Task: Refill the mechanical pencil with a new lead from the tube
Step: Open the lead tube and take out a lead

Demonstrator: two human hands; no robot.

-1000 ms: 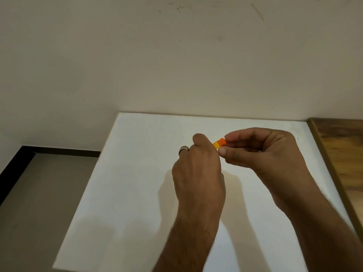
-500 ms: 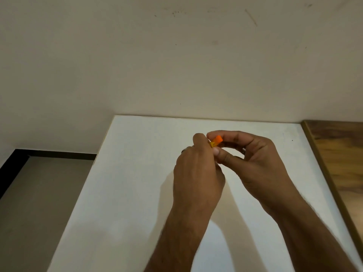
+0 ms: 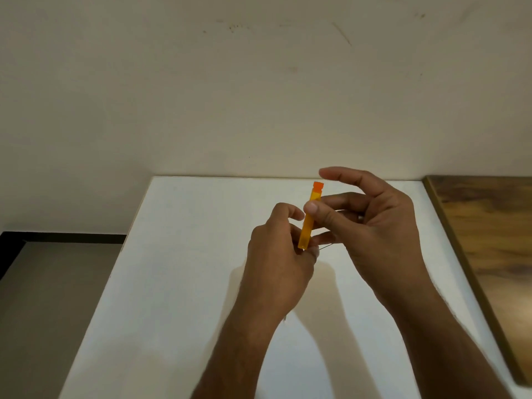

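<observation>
Lead tube (image 3: 309,219): slim, translucent orange-yellow plastic, darker orange cap (image 3: 318,186) seated on upper end; held near upright above white table (image 3: 178,254), cap end tipped slightly away. Pinched mid-barrel between thumb and fingers of right hand (image 3: 371,223), index finger raised clear above cap. Lower end against curled fingers of left hand (image 3: 277,254); whether gripped there or merely steadied, cannot tell. Thin dark line (image 3: 326,247) near lower end, possibly a lead; too fine to confirm. Mechanical pencil not visible. Judged very light, rigid, smooth-walled, prone to slipping and rolling; best taken across barrel with cap end left free. Leads judged brittle: light pinch only, no bending. Wooden surface (image 3: 489,240) beside table, right.
</observation>
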